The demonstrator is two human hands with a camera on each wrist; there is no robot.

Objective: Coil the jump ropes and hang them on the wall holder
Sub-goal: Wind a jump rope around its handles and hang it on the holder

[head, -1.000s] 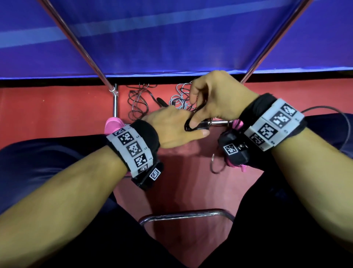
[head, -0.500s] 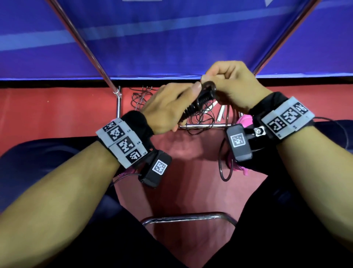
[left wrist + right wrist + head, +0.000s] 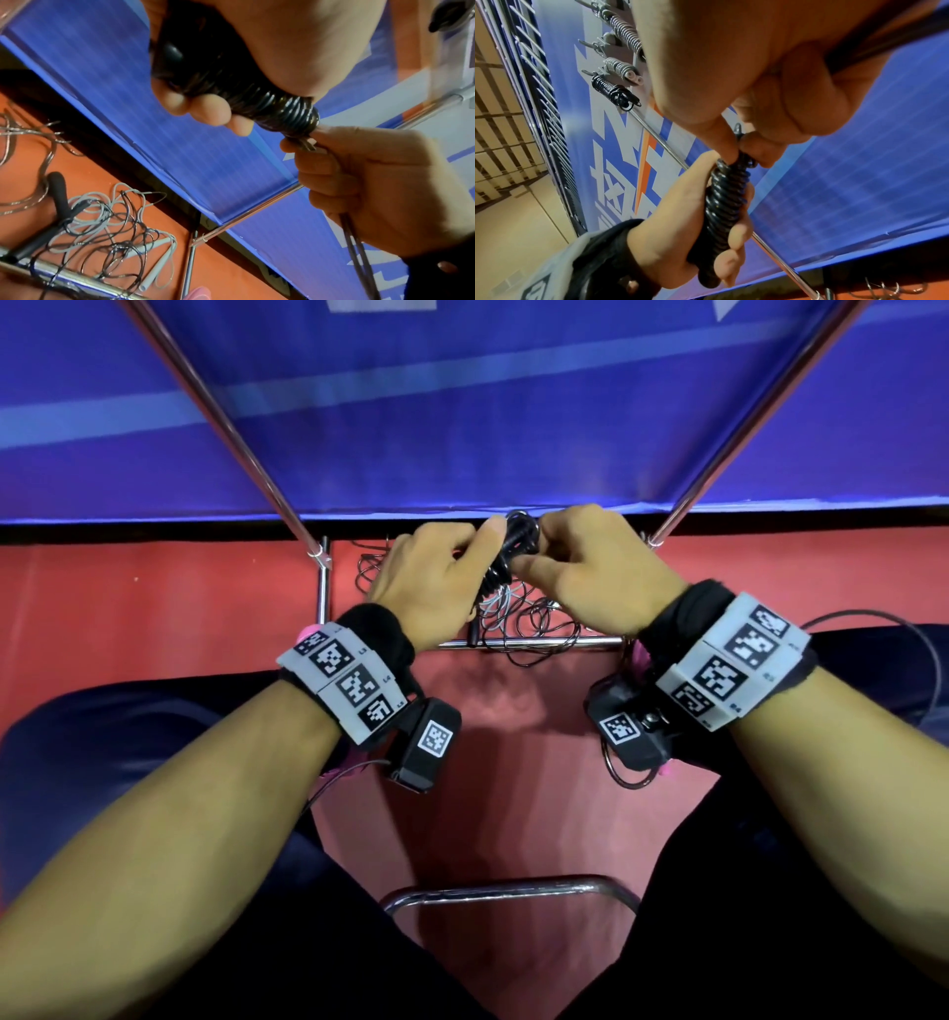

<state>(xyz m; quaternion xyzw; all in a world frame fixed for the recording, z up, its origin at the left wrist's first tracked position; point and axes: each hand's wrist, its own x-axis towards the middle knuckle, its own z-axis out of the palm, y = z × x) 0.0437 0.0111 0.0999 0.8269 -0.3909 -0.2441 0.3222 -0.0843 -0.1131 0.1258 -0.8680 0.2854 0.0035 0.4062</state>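
Observation:
A black jump rope, wound in tight turns round its handles, is gripped by my left hand in front of my knees. My right hand pinches the rope's loose end at the top of the bundle. The left wrist view shows the wound coil and two strands running down through the right fist. In the right wrist view the wall holder on the blue banner carries two grey coiled ropes and a black coiled rope. More loose ropes lie tangled on the red floor.
A metal frame with a chrome crossbar and two slanted poles stands between me and the blue banner. A chair's chrome rail sits between my legs. On the floor lie a black handle and a grey rope.
Both hands have lifted from the floor pile and moved up and away toward the banner, with the black bundle in them. The right hand has shifted to the bundle's top end.

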